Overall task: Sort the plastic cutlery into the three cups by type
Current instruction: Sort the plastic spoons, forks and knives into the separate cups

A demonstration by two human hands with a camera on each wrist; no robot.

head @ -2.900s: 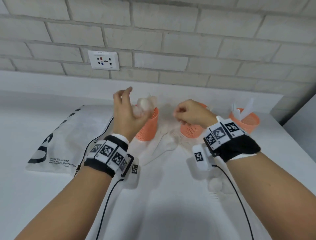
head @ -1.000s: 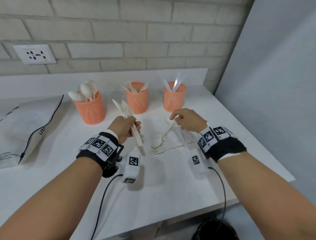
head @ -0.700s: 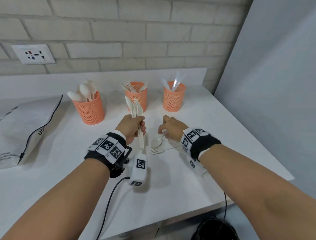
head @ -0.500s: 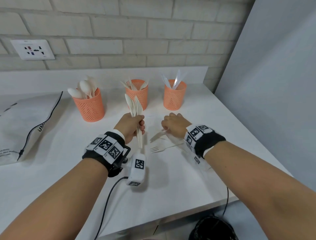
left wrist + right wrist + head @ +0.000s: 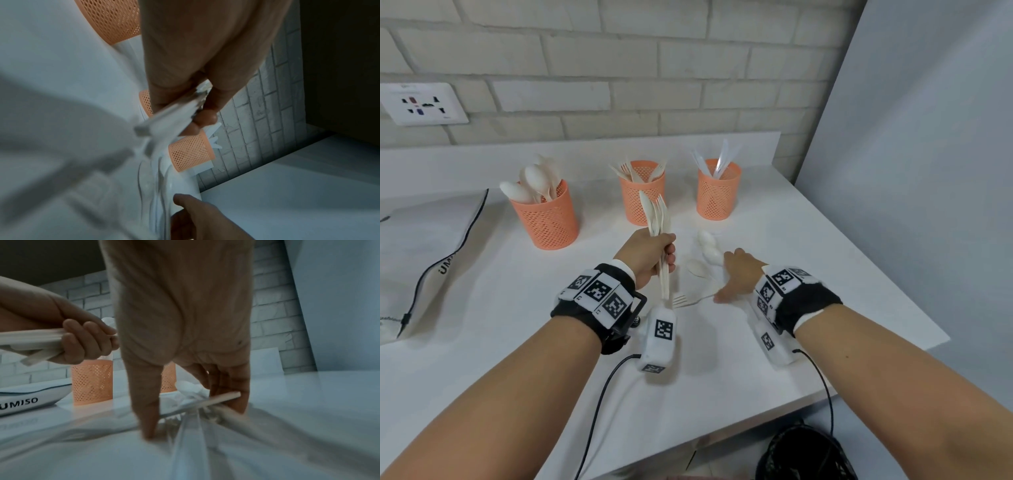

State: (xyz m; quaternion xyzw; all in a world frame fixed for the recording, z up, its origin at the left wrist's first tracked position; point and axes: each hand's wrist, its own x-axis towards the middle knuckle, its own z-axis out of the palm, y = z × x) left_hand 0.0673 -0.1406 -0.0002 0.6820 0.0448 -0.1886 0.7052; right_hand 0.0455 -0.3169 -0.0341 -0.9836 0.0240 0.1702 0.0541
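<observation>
The left hand (image 5: 649, 253) is raised above the worktop (image 5: 517, 308) in front of the middle cup (image 5: 643, 198), its fingers (image 5: 82, 344) curled tight round a bundle of forks (image 5: 659, 219) held nearly upright, tines up and handle ends pointing down toward the wrist camera. The right hand (image 5: 739, 274) is low on the worktop just right of it, palm down, with the thumb stretched out and its tip pressed to the surface; the other fingers (image 5: 236, 386) reach down onto the handles of the loose cutlery, touching a loose fork (image 5: 693, 299) that lies flat with its tines toward the left hand. Whether the fork is actually pinched cannot be told. Three spoons (image 5: 707, 253) lie on the worktop just beyond the right hand. At the back stand three orange mesh cups in a row: the left cup (image 5: 544, 219) holds spoons, the middle cup forks, and the right cup (image 5: 718, 192) clear knives. A white bag (image 5: 424, 246) lies at the left edge. Half a second ago the right hand hovered knuckles-up over the pile; it has since dropped flatter and slid toward the near end of the fork, uncovering the spoons, while the left hand keeps the same grip and place.
</observation>
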